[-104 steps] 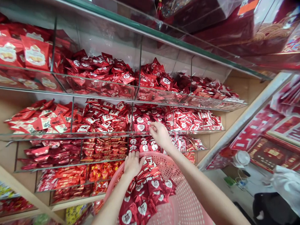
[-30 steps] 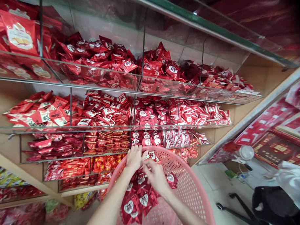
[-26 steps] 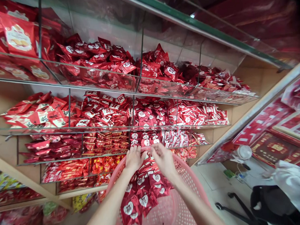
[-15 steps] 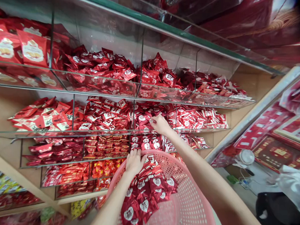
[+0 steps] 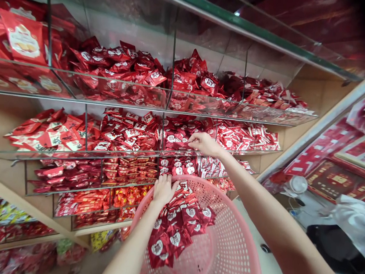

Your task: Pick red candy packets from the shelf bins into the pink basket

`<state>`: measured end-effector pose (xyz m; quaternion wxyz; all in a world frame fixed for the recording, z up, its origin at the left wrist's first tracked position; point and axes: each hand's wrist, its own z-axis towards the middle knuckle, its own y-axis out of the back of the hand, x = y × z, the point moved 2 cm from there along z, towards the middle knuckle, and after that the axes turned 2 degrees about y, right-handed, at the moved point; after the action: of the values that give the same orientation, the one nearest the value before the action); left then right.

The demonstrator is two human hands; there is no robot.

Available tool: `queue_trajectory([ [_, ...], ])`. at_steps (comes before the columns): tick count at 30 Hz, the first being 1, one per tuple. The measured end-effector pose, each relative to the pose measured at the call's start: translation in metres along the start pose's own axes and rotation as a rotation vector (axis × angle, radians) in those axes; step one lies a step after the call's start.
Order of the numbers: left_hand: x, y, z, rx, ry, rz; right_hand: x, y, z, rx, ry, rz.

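Observation:
My left hand (image 5: 163,190) is closed over the near-shelf rim of a pink perforated plastic basket (image 5: 241,227), fingers over the edge. Inside the basket, a heap of dark red candy packets (image 5: 175,239) with white heart-shaped labels lies towards the left. My right hand (image 5: 205,144) reaches over the glass front of a shelf compartment in the middle. Its thumb and fingers pinch the right end of a dark red packet (image 5: 171,139) with a white label, on top of similar packets there.
Glass-fronted shelves with dividers hold red packets (image 5: 128,133) in several compartments. A green-edged glass shelf (image 5: 211,32) slants overhead. Wooden boards (image 5: 96,228) frame the lower tiers. At the right lie a white round object (image 5: 298,185), a plastic bag (image 5: 353,219) and a black object (image 5: 330,243).
My right hand has shifted slightly right and up, and the labelled packet beside its fingertips shows more. The view has moved a little closer to the shelves. My left hand stays on the rim.

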<state>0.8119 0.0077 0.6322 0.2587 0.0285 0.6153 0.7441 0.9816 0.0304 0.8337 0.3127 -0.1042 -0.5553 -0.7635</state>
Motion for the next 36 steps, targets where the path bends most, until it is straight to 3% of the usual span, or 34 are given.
queue_trajectory([
  [3, 0.0, 0.001, 0.0, 0.007, 0.003, -0.004, 0.016, 0.017, -0.023, -0.082, 0.037, 0.007],
  [6, -0.001, 0.001, 0.0, 0.009, 0.008, -0.002, 0.028, 0.015, -0.06, -0.194, 0.129, 0.026],
  [10, -0.002, 0.0, -0.001, 0.017, 0.024, 0.001, 0.027, -0.023, -0.115, -0.287, 0.332, -0.045],
  [15, -0.003, 0.004, -0.002, 0.087, 0.03, 0.007, 0.006, -0.07, -0.161, -0.27, 0.363, -0.113],
  [19, -0.004, 0.007, -0.003, 0.1, 0.022, 0.009, -0.004, -0.091, -0.177, -0.257, 0.341, -0.104],
  [27, -0.003, 0.003, 0.0, 0.052, 0.026, 0.004, -0.017, -0.13, -0.197, -0.012, 0.152, 0.017],
  [32, -0.002, 0.003, -0.001, 0.055, 0.027, -0.015, -0.017, -0.121, -0.199, -0.018, 0.139, 0.014],
  [36, -0.003, 0.003, -0.001, 0.039, 0.031, -0.017, -0.005, -0.11, -0.199, 0.024, 0.131, -0.166],
])
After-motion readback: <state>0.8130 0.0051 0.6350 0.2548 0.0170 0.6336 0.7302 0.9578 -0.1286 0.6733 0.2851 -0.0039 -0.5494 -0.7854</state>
